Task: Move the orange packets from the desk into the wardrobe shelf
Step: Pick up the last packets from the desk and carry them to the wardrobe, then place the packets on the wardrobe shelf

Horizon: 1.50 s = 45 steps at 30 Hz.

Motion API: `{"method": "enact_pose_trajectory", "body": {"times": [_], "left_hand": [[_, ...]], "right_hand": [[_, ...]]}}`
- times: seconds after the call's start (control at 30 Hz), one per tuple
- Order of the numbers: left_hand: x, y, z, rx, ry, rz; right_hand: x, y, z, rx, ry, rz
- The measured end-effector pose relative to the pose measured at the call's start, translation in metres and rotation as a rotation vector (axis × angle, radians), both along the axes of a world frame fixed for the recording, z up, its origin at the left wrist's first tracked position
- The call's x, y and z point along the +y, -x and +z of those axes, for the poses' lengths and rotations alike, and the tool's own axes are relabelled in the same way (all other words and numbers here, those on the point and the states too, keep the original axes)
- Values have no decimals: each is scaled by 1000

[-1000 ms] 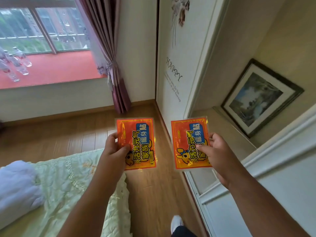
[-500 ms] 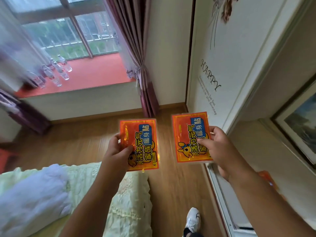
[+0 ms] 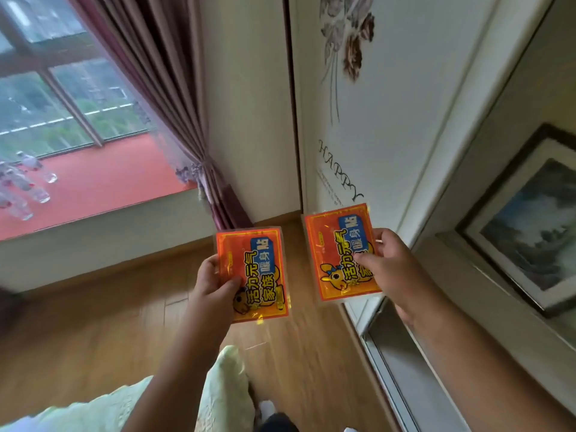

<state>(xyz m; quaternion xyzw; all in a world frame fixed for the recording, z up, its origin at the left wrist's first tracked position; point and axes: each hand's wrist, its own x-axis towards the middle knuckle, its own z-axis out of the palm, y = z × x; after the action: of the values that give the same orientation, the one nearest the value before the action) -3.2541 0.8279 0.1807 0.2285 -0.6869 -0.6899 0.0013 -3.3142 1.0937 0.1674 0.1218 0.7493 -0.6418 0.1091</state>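
Observation:
I hold two orange packets with yellow lettering and a blue label up in front of me. My left hand [image 3: 213,283] pinches the left packet [image 3: 254,272] at its lower left edge, thumb on the front. My right hand [image 3: 391,265] pinches the right packet [image 3: 335,254] at its right side. Both packets hang over the wooden floor, just left of the open wardrobe. The wardrobe shelf [image 3: 467,294] lies to the right of my right hand, pale and flat. The desk is out of view.
A framed picture [image 3: 530,219] leans on the shelf at the right. The white sliding wardrobe door [image 3: 374,120] with a flower print stands behind the packets. A pale green bed cover [image 3: 218,391] sits low in front, a purple curtain [image 3: 174,104] and window at left.
The view has swung right and up; the framed picture and shelf are back at the right. Both packets stay side by side in my hands, grips unchanged.

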Motion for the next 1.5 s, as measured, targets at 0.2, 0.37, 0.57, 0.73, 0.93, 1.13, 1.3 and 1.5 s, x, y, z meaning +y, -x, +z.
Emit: {"method": "enact_pose_trajectory", "body": {"times": [0.2,0.37,0.57,0.73,0.93,1.13,1.3,1.5], "left_hand": [[32,108,-8,-16,-9,-293],[56,189,-14,2,35,-593],[82,231,-32,-26,59,-873],[109,218,-41,-91,8,-1101],[156,186,-44,-113,-31,-1292],[199,155,-42,-115,-16,-1413],[232,135,-42,-101,10,-1393],[266,116,-33,-60,30,-1316]], "right_hand": [[28,17,-16,-47,-55,-302],[34,13,-24,-94,-82,-613],[21,-7,-27,-114,-67,-949],[13,-49,-26,-173,-58,-1115],[20,-101,-21,-214,-57,-1281],[26,-135,-27,-214,10,-1386],[59,-153,-31,-209,45,-1379],[113,-160,-25,-116,82,-1346]]}}
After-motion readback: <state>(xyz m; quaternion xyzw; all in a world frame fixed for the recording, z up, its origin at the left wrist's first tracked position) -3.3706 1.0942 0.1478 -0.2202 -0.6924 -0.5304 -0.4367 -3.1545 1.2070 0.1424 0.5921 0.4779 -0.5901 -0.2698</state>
